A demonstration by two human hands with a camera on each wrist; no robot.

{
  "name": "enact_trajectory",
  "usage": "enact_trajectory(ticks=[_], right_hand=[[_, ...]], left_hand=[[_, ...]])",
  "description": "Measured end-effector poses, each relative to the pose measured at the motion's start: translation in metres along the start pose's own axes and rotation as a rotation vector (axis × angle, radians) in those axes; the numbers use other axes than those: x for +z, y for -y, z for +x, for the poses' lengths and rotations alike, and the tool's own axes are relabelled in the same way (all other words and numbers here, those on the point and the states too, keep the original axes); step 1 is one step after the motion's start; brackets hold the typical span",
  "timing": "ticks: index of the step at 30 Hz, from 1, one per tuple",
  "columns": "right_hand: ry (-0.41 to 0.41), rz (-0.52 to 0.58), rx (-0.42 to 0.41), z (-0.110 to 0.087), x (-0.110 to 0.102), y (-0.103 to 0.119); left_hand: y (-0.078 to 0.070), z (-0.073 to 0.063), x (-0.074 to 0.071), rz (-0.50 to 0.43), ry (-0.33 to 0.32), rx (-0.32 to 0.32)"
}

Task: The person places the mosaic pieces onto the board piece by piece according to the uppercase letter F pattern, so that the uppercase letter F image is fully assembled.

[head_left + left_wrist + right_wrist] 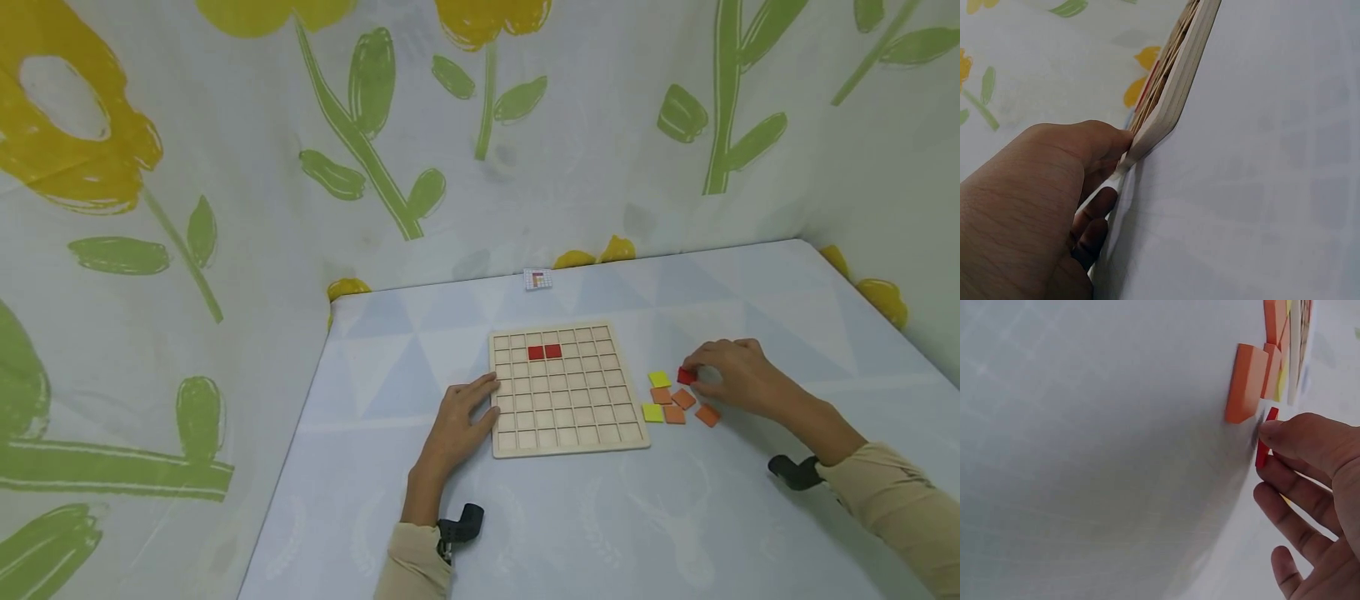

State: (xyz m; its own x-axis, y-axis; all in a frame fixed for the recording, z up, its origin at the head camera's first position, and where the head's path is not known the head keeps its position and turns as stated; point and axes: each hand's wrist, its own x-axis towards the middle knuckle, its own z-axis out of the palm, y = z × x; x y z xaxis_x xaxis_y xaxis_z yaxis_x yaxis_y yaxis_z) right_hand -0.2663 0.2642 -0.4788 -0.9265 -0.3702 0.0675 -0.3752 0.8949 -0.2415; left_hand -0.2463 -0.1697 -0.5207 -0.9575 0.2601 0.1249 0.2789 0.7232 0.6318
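A wooden grid board (570, 443) lies on the table, with two red tiles (552, 351) side by side in its second row. My left hand (459, 421) rests at the board's left edge. In the left wrist view its thumb (1107, 139) touches the board's side (1169, 106) near the corner. To the right of the board, my right hand (738, 375) pinches a red tile (686, 376) between thumb and fingers. The right wrist view shows this red tile (1265, 440) edge-on, close over the table, with the other fingers loosely spread.
Several orange tiles (674, 414) and two yellow tiles (652, 412) lie loose between the board and my right hand. A small card (537, 279) with a coloured grid pattern lies at the table's back edge. Flower-printed cloth (495, 192) hangs behind the table.
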Motion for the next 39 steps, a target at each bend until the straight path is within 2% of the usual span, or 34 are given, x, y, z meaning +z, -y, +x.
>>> enact_trajectory(ticks=[12,21,30,39], right_hand=[[-0.064,0.044,-0.073,0.015,-0.014,0.011],[-0.041,0.07,-0.093,0.032,-0.017,0.022],[-0.08,0.072,-0.182,0.05,-0.022,0.03],[-0.053,0.083,-0.184,0.066,-0.022,0.042]], left_hand=[[0.001,-0.001,-0.001,-0.005,0.001,0.012],[0.0,-0.002,-0.002,-0.014,0.005,0.026],[0.001,0.0,-0.001,-0.01,-0.005,0.037],[0.003,-0.001,0.001,-0.019,-0.009,0.033]])
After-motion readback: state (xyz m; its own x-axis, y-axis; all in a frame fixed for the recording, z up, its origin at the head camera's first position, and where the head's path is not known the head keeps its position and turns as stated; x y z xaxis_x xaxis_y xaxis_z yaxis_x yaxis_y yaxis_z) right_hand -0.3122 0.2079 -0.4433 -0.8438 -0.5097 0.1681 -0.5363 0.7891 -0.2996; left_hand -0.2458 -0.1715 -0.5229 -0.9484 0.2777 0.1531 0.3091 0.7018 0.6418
